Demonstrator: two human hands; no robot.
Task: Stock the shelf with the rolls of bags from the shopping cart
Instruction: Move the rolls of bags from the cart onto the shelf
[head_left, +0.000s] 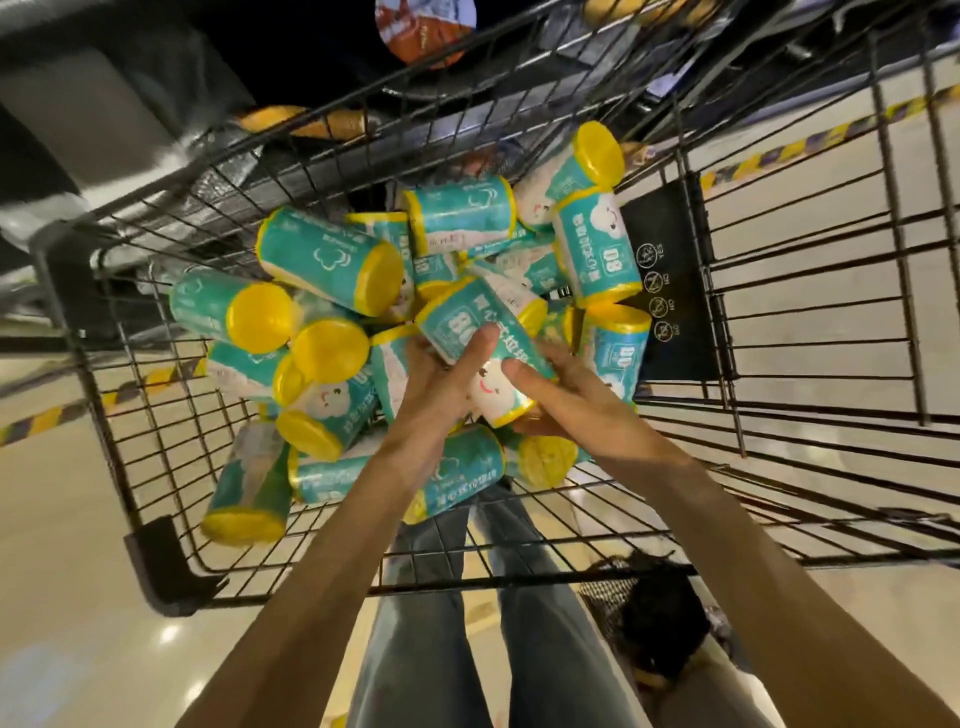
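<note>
Several rolls of bags with teal labels and yellow ends, such as the roll (332, 260), lie heaped in the black wire shopping cart (779, 291). Both my hands reach into the heap and hold one roll (462, 325) between them. My left hand (441, 379) cups it from the left with the thumb laid across its label. My right hand (561, 384) grips its lower end from the right, thumb on the cloud-face print. No shelf is in view.
The cart's wire walls rise on all sides; a black placard (670, 280) hangs on its right wall. Beige glossy floor with yellow-and-purple striped tape (810, 140) shows beneath. My jeans-clad legs (467, 623) stand behind the cart. A dark fixture stands at the top left.
</note>
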